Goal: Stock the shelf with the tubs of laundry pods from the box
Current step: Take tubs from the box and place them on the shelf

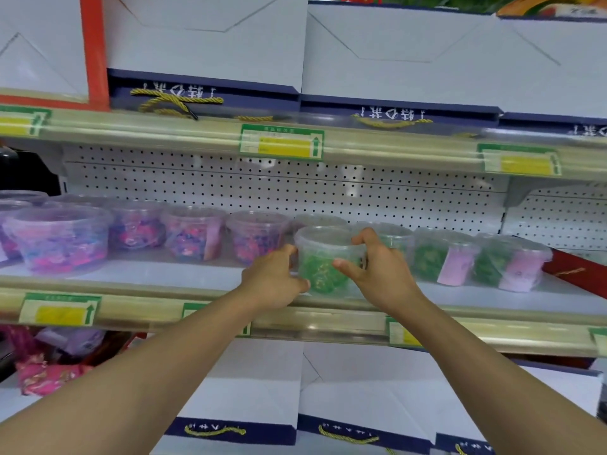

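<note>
Two hands on one clear plastic tub of green laundry pods (323, 257), near the front edge of the white shelf (164, 274). Left hand (274, 279) and right hand (377, 267) grip opposite sides, fingers curled. Likely light, rigid, smooth-walled; hold beneath the lid rim.

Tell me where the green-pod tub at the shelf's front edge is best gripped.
Probably by its side walls, from the front, as both hands do now. The green-pod tub stands upright with tubs close behind and beside it, so left hand and right hand cradling opposite sides suits its round shape.
</note>
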### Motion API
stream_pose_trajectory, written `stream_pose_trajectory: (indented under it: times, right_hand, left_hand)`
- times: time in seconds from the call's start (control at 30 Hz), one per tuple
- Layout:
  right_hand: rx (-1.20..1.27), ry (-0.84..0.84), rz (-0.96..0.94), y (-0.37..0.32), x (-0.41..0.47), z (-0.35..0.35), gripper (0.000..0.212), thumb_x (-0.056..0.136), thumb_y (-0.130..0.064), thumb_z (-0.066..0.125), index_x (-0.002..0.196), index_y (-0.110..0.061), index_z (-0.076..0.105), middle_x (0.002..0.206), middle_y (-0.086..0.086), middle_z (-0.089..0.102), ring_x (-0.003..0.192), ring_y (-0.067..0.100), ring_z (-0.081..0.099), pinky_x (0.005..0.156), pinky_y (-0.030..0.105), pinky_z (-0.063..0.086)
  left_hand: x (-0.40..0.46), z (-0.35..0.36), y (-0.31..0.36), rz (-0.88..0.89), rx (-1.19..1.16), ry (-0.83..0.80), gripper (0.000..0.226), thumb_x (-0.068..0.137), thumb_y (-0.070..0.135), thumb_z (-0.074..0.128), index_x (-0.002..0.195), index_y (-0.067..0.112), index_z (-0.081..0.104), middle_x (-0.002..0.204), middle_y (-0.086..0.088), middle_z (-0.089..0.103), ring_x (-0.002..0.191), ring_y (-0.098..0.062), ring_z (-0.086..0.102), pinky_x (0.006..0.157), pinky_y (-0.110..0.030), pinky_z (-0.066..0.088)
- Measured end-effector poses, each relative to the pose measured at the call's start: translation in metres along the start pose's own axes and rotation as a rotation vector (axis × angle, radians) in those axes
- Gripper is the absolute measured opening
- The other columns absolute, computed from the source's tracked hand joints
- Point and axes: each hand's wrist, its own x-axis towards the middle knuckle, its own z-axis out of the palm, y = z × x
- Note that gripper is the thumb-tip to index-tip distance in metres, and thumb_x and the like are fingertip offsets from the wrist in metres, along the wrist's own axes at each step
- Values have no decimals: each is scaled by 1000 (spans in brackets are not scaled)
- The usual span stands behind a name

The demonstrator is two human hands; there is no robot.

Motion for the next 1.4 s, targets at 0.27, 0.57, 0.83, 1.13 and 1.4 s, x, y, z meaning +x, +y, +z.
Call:
stream_pose_trajectory:
  times: [0.27,0.57,0.83,1.13,1.4]
  right_hand:
    - [-95,-183,-22,-1,-20,-11,81,88,-45,56,147,-26,4,126,14,53,117,33,50,92,42,45]
    - [-234,-94,-387,11,-95,-28,62,91,-33,56,144,-20,27,148,4,29,135,24,30,103,32,32]
    - [-166,-390,-349,50,-171,25,50,93,-32,52,138,-18,36,136,4,43,122,24,44,89,33,41]
    - [-159,-672,-156,103,-266,99,48,90,-33,54,134,-18,41,134,5,46,120,28,49,90,38,46]
    - [-179,-871,60,145,-358,151,44,90,-31,53,131,-17,42,127,6,48,115,28,51,87,37,45]
  left_hand:
    - [-16,-1,-8,-27,190,110,66,82,35,65,139,23,34,139,1,48,129,-25,41,103,-43,37]
    - [-94,4,2,45,260,222,55,83,24,64,133,19,40,130,-5,52,120,-25,49,96,-42,44]
    - [-185,78,-30,-188,220,-29,49,86,29,61,130,23,41,123,-1,56,113,-22,54,91,-40,48]
    - [-261,164,-92,-353,177,-274,40,88,28,59,125,22,46,120,-1,58,108,-20,56,89,-35,48]
    - [-325,235,-158,-494,92,-453,34,85,23,60,118,22,53,110,0,64,106,-22,59,91,-31,46]
